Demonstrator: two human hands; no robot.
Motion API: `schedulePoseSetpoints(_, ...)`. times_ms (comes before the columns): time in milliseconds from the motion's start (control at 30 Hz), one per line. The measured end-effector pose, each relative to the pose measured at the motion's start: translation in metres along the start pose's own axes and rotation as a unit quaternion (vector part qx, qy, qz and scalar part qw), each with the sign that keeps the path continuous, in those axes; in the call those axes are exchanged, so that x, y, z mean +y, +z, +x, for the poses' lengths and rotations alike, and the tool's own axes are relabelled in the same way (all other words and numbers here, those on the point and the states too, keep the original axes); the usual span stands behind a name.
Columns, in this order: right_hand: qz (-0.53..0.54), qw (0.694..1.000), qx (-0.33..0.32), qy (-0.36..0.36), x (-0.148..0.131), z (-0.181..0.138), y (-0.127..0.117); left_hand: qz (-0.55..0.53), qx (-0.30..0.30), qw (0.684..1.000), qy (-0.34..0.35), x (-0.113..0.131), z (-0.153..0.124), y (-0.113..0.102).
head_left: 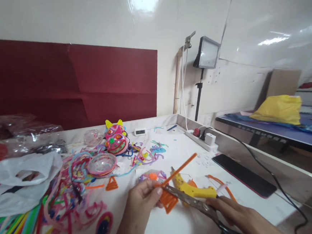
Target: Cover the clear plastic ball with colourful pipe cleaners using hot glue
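Observation:
My left hand (141, 206) pinches an orange pipe cleaner (179, 170) that sticks up to the right, with a folded zigzag part (168, 201) hanging below the fingers. My right hand (241, 218) grips a pair of scissors (191, 200); the blades point left and meet the pipe cleaner next to my left thumb. Just behind the scissors a yellow glue gun (192, 189) lies on the white table (185, 149).
Heaps of coloured pipe cleaners (69, 188) cover the table's left side, with a white plastic bag (23, 178), a clear dome (102, 163) and a pink toy head (116, 139). A black phone (244, 175), power strip (202, 138) and cable lie at the right. A lamp (207, 53) stands behind.

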State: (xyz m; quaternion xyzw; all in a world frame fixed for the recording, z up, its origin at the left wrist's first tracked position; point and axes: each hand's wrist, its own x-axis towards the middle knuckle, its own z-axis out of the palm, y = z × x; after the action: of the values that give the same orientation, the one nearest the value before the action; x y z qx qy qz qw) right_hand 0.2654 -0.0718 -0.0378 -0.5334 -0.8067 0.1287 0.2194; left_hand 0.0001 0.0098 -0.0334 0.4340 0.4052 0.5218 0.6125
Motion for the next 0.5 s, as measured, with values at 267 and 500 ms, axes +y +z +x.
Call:
schedulePoseSetpoints(267,-0.010,0.999,-0.038,0.036,-0.010,0.007,-0.006,0.008,-0.030,0.999,0.027,-0.001,-0.001,0.003)
schedulePoseSetpoints(500,0.000,0.999,-0.039,0.019,-0.016,0.008,-0.008,0.007,-0.009,0.999,0.041,0.001,-0.004,0.004)
